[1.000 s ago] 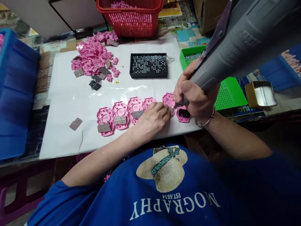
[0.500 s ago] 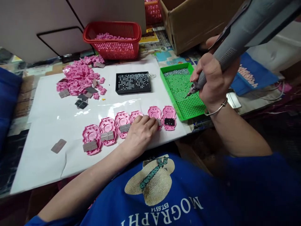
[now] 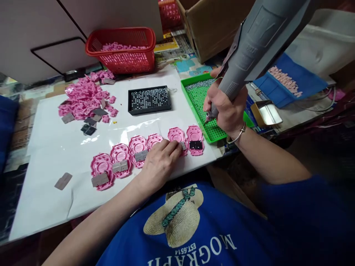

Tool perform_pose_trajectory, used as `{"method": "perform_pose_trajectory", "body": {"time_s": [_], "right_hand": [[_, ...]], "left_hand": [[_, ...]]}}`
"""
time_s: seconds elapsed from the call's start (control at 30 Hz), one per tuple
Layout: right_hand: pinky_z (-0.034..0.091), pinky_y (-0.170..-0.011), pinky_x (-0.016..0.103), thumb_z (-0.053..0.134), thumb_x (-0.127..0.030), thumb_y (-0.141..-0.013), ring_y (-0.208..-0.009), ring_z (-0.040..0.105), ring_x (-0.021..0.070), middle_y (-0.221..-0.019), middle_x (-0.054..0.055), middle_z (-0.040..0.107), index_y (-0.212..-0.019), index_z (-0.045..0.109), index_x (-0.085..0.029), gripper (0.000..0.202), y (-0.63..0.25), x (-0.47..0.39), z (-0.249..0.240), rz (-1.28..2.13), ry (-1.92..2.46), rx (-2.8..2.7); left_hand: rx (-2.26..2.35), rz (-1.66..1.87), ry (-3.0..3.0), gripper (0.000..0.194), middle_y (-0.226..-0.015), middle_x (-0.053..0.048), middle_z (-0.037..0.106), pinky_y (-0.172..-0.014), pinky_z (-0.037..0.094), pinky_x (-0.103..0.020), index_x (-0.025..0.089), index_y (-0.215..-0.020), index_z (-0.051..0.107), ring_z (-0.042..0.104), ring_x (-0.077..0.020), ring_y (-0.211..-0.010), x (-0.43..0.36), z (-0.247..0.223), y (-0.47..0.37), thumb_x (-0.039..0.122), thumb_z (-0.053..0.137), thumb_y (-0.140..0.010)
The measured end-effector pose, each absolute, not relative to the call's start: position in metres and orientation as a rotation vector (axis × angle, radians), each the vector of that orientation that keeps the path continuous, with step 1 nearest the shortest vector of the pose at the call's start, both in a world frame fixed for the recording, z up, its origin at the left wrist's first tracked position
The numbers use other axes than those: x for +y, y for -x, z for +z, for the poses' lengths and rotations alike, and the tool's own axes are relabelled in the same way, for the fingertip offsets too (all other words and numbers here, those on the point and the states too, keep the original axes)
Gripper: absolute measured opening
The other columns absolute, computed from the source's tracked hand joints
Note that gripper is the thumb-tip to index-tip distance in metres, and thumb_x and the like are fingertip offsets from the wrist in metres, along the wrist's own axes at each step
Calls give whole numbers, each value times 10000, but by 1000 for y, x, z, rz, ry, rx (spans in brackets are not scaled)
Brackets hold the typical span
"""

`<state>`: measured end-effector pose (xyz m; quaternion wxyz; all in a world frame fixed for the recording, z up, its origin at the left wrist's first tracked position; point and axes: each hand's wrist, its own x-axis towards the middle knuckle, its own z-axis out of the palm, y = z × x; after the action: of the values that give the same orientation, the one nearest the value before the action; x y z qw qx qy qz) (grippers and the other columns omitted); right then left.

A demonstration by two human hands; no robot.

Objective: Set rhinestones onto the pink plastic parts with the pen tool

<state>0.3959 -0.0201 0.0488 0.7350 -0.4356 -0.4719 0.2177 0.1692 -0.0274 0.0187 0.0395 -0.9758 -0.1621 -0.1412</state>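
My right hand (image 3: 229, 109) grips a grey electric screwdriver (image 3: 246, 55), its tip pointing down over the near left edge of the green perforated tray (image 3: 190, 105). Small screws (image 3: 199, 84) lie at that tray's far end. My left hand (image 3: 161, 160) rests on the row of pink plastic shells (image 3: 176, 133), fingers bent and together, pressing at one shell with a grey plate (image 3: 183, 146). The hand partly covers the neighbouring shell. The rightmost shell carries a black plate (image 3: 195, 145). Several shells to the left bear grey plates (image 3: 120, 166).
A black tray of screws (image 3: 149, 111) stands mid-table, left of it a heap of pink parts (image 3: 83, 96) with grey plates. Behind are a red basket (image 3: 124, 61) and a cardboard box (image 3: 210, 33). A blue bin (image 3: 280, 88) is at right. One loose plate (image 3: 63, 181) lies left.
The screwdriver in my right hand has moved left and down, toward the green tray's near left edge. My left hand stays on the same shells. The view has shifted slightly.
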Motion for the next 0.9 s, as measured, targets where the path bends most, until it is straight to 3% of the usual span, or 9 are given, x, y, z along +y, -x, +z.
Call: {"method": "perform_pose_trajectory", "body": {"time_s": [0.27,0.47,0.73,0.9], "right_hand": [[371,-401,274,845,-539,-704,-411,478,98,-589,-78,535,-945,627,-292,408,-400,-15,39,459,862,-1070],[416,-445,290,818,-569,-723,-417,462,103,-589,-84,525,-984,607,-302,429,-398,-16,39,442,891,-1099],[381,-435,291,786,-542,-785,-426,450,99,-604,-83,523,-996,589,-314,367,-400,-14,35,414,884,-1148],[386,-430,294,816,-520,-746,-425,471,106,-609,-82,547,-962,602,-300,375,-398,-17,39,445,904,-1106]], "left_hand": [[-493,-475,2985,232,-1011,-114,709,-690,511,-343,78,-1077,661,570,-218,-792,-27,17,-169,64,463,-958],[-482,-510,2975,236,-1022,-112,714,-702,508,-342,72,-1088,660,571,-219,-809,-26,15,-168,63,463,-959],[-471,-527,2974,230,-1019,-113,715,-698,506,-345,69,-1079,661,564,-218,-806,-26,13,-168,68,464,-961],[-460,-523,2977,242,-1027,-119,712,-707,511,-347,67,-1092,653,569,-218,-813,-25,12,-167,75,444,-970]]}}
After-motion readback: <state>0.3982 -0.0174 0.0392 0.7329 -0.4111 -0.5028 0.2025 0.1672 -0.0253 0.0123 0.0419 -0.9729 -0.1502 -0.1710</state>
